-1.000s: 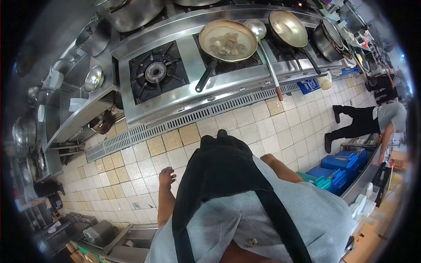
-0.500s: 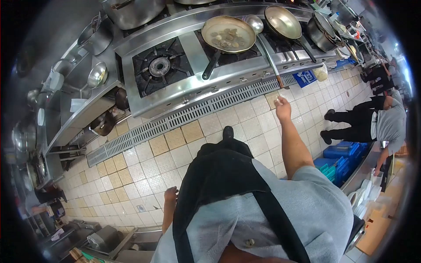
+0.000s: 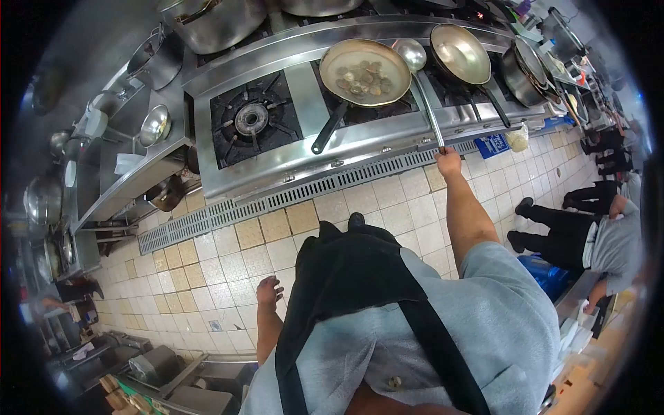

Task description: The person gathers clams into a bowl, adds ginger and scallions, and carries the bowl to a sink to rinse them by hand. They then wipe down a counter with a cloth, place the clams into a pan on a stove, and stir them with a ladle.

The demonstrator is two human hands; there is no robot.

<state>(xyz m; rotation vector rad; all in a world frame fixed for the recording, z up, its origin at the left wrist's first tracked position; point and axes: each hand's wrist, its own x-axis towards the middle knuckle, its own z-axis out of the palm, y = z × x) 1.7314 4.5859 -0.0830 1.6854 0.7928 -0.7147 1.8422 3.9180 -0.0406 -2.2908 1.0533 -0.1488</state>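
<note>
On the steel stove sits a pan (image 3: 365, 72) with clams or similar shells in pale liquid, its black handle pointing toward me. To its right a long-handled ladle (image 3: 411, 55) lies across the stove, its bowl between two pans. My right hand (image 3: 448, 161) is closed on the end of the ladle's handle. A second pan (image 3: 460, 54), which looks empty, stands on the burner to the right of the ladle. My left hand (image 3: 269, 290) hangs low at my left side, fingers apart, holding nothing.
A bare burner (image 3: 252, 119) is at the stove's left. Large pots (image 3: 216, 24) stand behind. A floor grate (image 3: 277, 201) runs along the stove front. A blue package (image 3: 492, 146) is at the right front edge. Another person (image 3: 574, 232) stands at the right.
My right hand has closed on the ladle's handle, where before it was just short of it. The view has shifted slightly, and the stove appears lower.
</note>
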